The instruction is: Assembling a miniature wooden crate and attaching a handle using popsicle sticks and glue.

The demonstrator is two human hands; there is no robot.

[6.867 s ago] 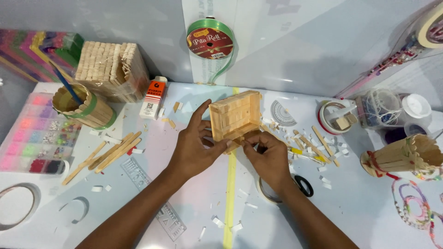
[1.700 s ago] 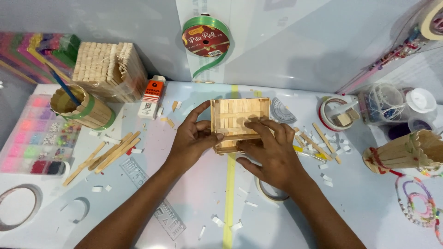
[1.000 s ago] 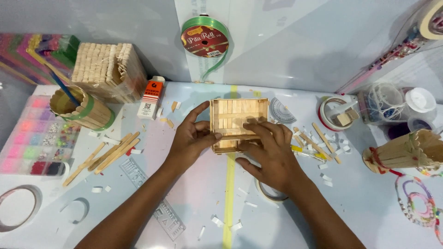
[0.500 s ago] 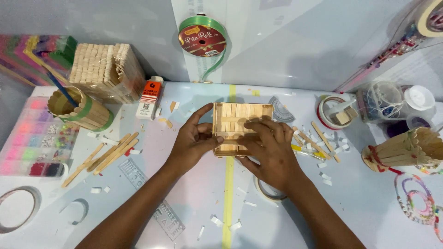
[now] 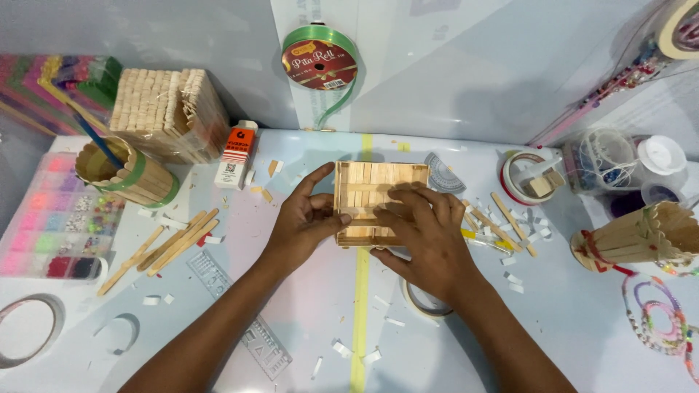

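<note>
Item: craft-stick box [image 5: 371,193], flat on the white table [image 5: 582,327], centre. Our left hand [image 5: 306,222] clasped its left edge, thumb inside; our right hand [image 5: 429,233] lay spread across the top, fingers pressing. We judged even, steady pressure best, the left bracing against slippage.

Place: a hobby craft corner, seemingly at home rather than a shop or lab.
Work surface: a pale table [image 5: 597,342] was littered with paper scraps and loose craft sticks [image 5: 171,244].
Supplies: a spool of green ribbon [image 5: 319,60], a glue bottle [image 5: 237,154], tape rolls [image 5: 526,177] and a tray of coloured beads [image 5: 51,233] lay about.
Handmade pieces: a stick-built box [image 5: 164,110] and a stick cup [image 5: 125,172] stood at the left.
Backdrop: plain sheets lined the wall.
</note>
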